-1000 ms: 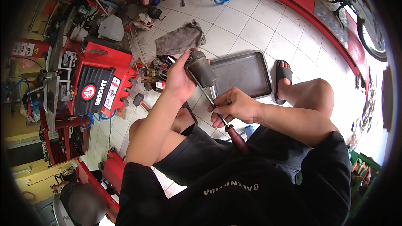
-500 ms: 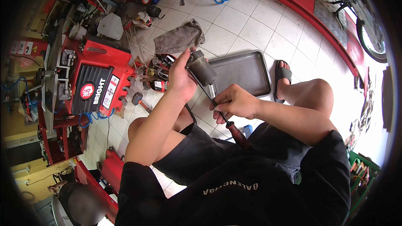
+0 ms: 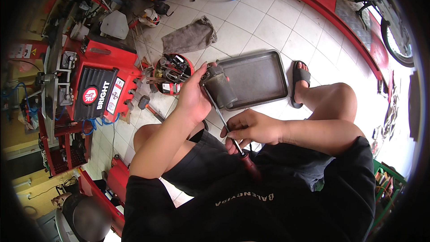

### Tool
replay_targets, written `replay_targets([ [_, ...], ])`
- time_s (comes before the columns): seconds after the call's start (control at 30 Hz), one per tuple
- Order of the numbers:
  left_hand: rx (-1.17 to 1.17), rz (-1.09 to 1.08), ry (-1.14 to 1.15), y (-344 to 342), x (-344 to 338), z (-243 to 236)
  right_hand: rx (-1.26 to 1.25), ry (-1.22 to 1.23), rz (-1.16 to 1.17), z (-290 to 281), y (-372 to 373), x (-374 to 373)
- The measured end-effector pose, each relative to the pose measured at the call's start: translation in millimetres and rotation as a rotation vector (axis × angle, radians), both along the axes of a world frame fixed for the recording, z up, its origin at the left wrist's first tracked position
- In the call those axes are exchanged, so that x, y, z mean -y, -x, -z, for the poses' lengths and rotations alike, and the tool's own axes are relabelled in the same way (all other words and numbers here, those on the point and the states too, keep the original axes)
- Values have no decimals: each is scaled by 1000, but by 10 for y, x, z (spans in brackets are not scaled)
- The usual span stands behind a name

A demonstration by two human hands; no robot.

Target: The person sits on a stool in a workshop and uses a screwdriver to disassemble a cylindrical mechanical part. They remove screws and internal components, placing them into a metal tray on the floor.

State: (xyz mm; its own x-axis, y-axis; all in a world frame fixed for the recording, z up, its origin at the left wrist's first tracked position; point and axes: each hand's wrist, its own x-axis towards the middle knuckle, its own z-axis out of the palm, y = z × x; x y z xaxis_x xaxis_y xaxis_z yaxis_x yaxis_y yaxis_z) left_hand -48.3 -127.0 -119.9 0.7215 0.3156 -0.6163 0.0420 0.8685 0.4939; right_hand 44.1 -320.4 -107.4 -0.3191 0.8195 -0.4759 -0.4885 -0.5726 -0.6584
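Note:
In front of me my left hand [image 3: 193, 101] is closed on a dark grey metal cylinder [image 3: 220, 90], which looks like a small motor housing with a bracket at its far end. The cylinder hangs tilted over the left end of a metal tray. A long screwdriver [image 3: 218, 111] runs slantwise along its near left side, with its tip end at my left palm. My right hand [image 3: 251, 127] pinches the screwdriver's shaft, and the dark red handle [image 3: 251, 168] points back toward my shirt. Whatever else lies inside my right fingers is hidden.
The shallow grey tray [image 3: 264, 74] sits on the tiled floor. Left of it stands a red tub of tools [image 3: 175, 69], with a grey rag [image 3: 190, 36] beyond and a hammer [image 3: 145, 104] nearer. A red machine [image 3: 101, 80] fills the left; another person [image 3: 87, 215] is lower left.
My right hand has drawn slightly nearer to me with the screwdriver. The shiny shaft below the cylinder no longer shows. The cylinder has lowered and turned a little.

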Motion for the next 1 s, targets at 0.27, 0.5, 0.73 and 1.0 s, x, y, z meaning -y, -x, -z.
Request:
replay_targets([
  [0.27, 35, -39, -5, 50, -91, 99, -161, -55, -230, 330, 117, 284],
  [0.5, -13, -148, -17, -31, -214, 30, -159, -316, -139, 214, 24, 234],
  [0.73, -27, -248, -89, -114, -468, 11, -566, -180, 178, 93, -6, 181],
  [1.0, -21, -349, -156, -114, -543, 134, 1101, -477, 126, 175, -151, 150],
])
